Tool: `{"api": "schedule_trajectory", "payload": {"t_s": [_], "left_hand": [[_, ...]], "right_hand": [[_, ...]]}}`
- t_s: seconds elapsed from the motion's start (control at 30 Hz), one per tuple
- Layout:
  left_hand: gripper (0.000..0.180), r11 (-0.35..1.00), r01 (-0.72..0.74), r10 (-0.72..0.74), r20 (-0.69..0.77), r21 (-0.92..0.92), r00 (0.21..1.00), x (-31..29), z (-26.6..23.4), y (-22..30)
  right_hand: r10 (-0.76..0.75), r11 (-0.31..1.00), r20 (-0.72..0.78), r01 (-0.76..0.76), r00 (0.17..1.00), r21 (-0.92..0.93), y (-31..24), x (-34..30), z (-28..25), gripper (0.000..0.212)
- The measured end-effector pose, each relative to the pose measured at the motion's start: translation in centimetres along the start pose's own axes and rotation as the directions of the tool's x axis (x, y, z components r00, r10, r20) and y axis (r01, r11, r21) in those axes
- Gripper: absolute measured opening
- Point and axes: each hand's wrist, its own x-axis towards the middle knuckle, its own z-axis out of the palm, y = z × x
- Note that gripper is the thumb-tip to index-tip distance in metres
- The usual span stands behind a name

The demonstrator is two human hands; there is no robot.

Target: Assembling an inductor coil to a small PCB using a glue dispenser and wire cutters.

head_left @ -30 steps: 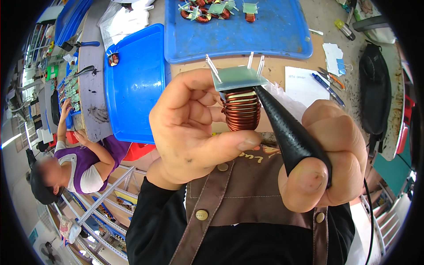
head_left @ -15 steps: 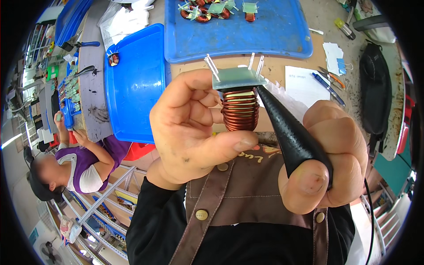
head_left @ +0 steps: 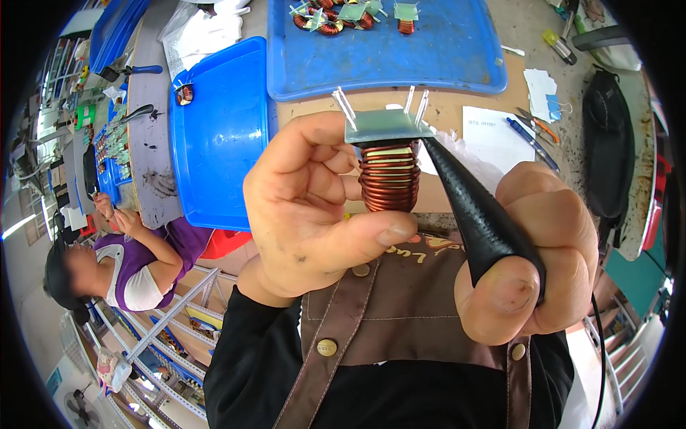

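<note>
My left hand [head_left: 304, 207] is closed around a copper-wound coil [head_left: 389, 179], its thumb pressing the lower end of the winding. On top of the coil sits a pale green square plate [head_left: 389, 124], with several silvery wire leads sticking up through it. My right hand [head_left: 532, 261] grips a black tapered cone [head_left: 475, 207] whose kind I cannot tell. Its narrow tip points up and left, at the underside of the plate's right corner, beside the winding. Whether the tip touches the plate or coil I cannot tell.
A blue tray [head_left: 386, 71] at the back holds several similar coils; another blue tray [head_left: 218, 157] at left has one coil. Paper [head_left: 493, 132], a blue pen [head_left: 523, 134] and orange-handled cutters [head_left: 547, 130] lie right. A co-worker [head_left: 146, 268] sits far left.
The cone and my right hand have shifted slightly right; the tip is a little farther from the winding. My left hand and coil are nearly still. The co-worker's raised hand has come down.
</note>
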Motion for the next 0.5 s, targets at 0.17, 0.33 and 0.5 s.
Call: {"api": "schedule_trajectory", "payload": {"t_s": [0.17, 0.33, 0.5], "left_hand": [[0.06, 0.988, -0.07, 0.104, 0.261, -0.136, 0.96, 0.4, -1.4, -0.5], [0.06, 0.988, -0.082, 0.117, 0.292, -0.127, 0.949, 0.4, -1.7, -0.4], [0.06, 0.984, -0.104, 0.144, 0.293, -0.147, 0.945, 0.6, -1.5, -0.5]], "right_hand": [[-0.002, 1.0, 0.043, 0.001, 0.999, 0.015, 0.0, 0.0, -0.2, 0.032], [0.013, 1.0, 0.069, -0.013, 0.998, 0.001, -0.1, -0.1, -0.3, 0.031], [-0.005, 1.0, 0.037, 0.005, 0.999, 0.011, 0.2, -0.2, -0.3, 0.029]]}}
